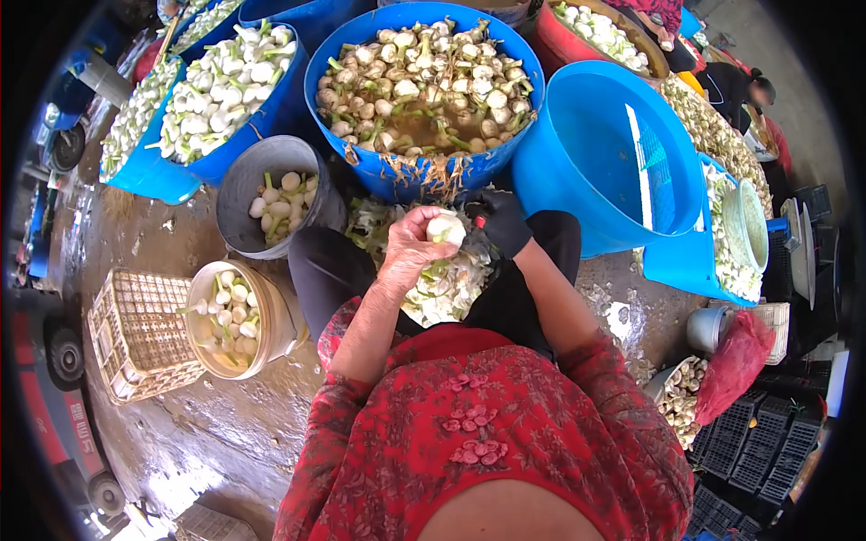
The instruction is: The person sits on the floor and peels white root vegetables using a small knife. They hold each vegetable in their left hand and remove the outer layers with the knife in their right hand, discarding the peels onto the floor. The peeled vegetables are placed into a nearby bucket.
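My left hand holds a peeled white garlic bulb with a short green stem. Close beside it on the right is my right hand in a dark glove, closed around a small tool with a red handle; its blade cannot be made out. Pale peelings lie heaped beneath both hands, between the knees. Just beyond, a large blue tub holds many unpeeled bulbs in brown water, with dry skins hanging over its rim.
A grey bucket and a cream bucket of bulbs stand left, by a plastic crate. Blue tubs of white bulbs stand at the upper left. A blue tub of water is at the right. Other people sit at the upper right.
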Action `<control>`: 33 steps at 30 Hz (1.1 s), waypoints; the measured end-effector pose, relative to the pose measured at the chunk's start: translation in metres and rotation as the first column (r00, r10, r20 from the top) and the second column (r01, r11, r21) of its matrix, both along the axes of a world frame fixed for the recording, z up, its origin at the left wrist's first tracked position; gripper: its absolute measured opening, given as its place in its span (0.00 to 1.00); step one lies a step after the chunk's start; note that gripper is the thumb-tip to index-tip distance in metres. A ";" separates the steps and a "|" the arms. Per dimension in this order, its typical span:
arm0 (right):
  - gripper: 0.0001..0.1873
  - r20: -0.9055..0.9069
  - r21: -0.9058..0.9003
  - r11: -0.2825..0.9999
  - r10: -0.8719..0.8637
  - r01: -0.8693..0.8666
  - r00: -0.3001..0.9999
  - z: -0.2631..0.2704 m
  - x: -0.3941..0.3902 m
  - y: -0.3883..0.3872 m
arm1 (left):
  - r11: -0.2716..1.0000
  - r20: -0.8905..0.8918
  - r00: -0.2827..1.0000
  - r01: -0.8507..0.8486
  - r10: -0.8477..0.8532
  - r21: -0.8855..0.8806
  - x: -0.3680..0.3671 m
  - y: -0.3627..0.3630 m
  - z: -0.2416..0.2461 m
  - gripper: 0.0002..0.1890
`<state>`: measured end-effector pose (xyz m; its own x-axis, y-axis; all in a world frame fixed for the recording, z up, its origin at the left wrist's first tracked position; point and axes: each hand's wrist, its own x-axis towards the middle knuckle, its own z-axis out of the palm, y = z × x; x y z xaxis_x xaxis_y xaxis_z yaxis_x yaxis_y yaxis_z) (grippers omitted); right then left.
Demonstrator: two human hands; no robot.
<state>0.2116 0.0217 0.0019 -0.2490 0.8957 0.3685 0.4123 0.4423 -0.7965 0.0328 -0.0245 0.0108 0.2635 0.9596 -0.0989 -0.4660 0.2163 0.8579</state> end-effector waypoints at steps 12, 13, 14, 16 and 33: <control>0.04 0.282 0.148 0.989 -0.057 0.015 0.958 0.020 -0.005 -0.030 | 0.993 -0.230 0.972 -0.029 0.055 0.114 0.004 -0.003 -0.005 0.25; 0.04 0.265 0.130 0.991 -0.072 0.038 0.961 0.016 -0.004 -0.028 | 0.993 -0.141 0.990 0.003 0.014 0.118 0.003 -0.004 -0.003 0.25; 0.04 0.249 0.111 0.992 -0.088 0.061 0.965 0.013 -0.002 -0.026 | 0.992 -0.121 0.990 0.080 -0.068 0.094 0.003 -0.005 -0.002 0.26; 0.04 0.101 0.026 0.996 -0.089 0.087 0.991 0.007 0.001 -0.019 | 0.971 -0.075 0.970 0.235 -0.231 0.050 0.002 -0.008 0.005 0.26; 0.16 0.191 -0.138 0.931 0.359 -0.337 0.913 0.041 0.004 -0.054 | 0.936 0.819 0.534 0.132 0.209 -0.325 0.001 0.006 -0.036 0.12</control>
